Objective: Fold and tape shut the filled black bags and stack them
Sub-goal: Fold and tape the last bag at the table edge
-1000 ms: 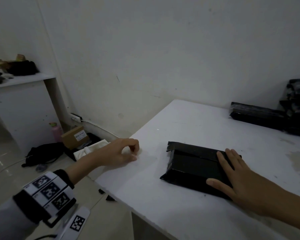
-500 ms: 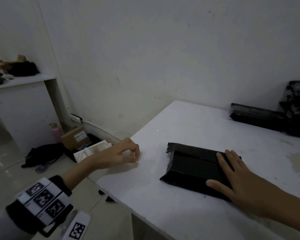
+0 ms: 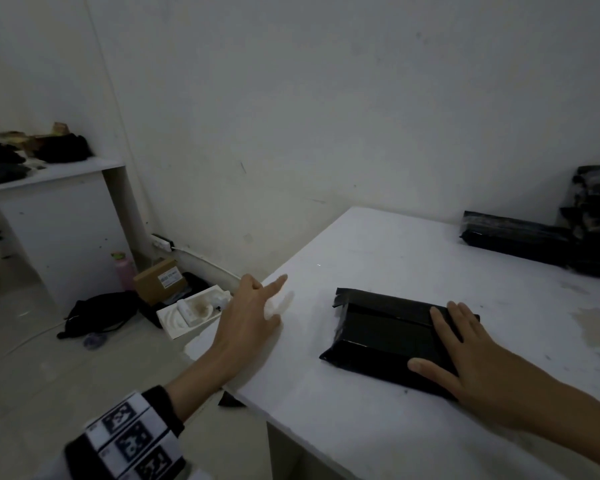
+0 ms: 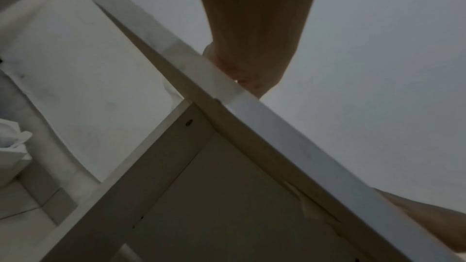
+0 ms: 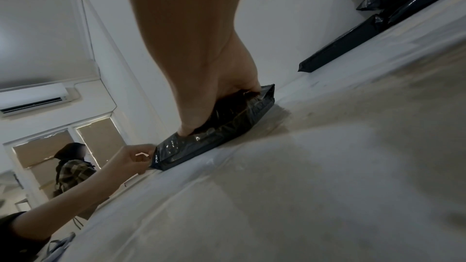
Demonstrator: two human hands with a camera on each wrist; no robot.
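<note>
A folded, filled black bag (image 3: 381, 330) lies flat on the white table (image 3: 395, 258), with black tape across its far flap. My right hand (image 3: 471, 355) rests flat on the bag's right end and presses it down; the right wrist view shows the right hand (image 5: 221, 91) on top of the bag (image 5: 219, 127). My left hand (image 3: 253, 317) is at the table's left edge, index finger raised and the other fingers blurred. In the right wrist view the left hand (image 5: 133, 158) is beside the bag's corner, seemingly pinching a small pale strip, probably clear tape.
More black bags are stacked (image 3: 593, 220) at the back right, with one lying flat (image 3: 510, 237) in front of them. On the floor to the left are a cardboard box (image 3: 160, 278), a white foam tray (image 3: 187, 313) and a pink bottle (image 3: 123, 271). A person (image 5: 70, 166) stands far off.
My left hand has left its curled pinch at the table edge and moved right towards the bag, index finger now raised. The right hand and the bag have stayed put.
</note>
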